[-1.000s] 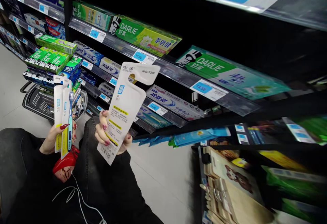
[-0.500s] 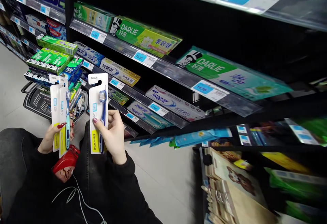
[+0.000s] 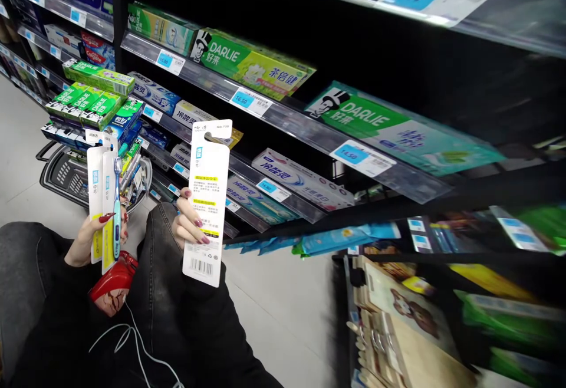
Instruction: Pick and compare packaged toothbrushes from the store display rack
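My left hand (image 3: 85, 240) is closed on packaged toothbrushes (image 3: 108, 199), at least two overlapping white-and-yellow blister cards held upright; the front one shows a light-blue and navy brush. To the right, my right hand (image 3: 187, 223) grips another packaged toothbrush (image 3: 207, 199). The printed white back of that card, with its barcode at the bottom, faces me, so its brush is hidden. The fingers lie across the card's left side and the thumb is out of sight. Both packs are above my knees, apart from each other.
Beyond my left hand stands a black basket (image 3: 64, 178) with stacked toothpaste boxes (image 3: 84, 102) over it. A shelf unit (image 3: 283, 111) with toothpaste boxes and price tags runs across the front. Right are cutting boards (image 3: 398, 311). A red object (image 3: 115, 285) and white cable (image 3: 132, 329) lie by my lap.
My right hand has turned its toothbrush pack over from the brush side to the printed back, and moved it slightly right. The left hand has stayed nearly still.
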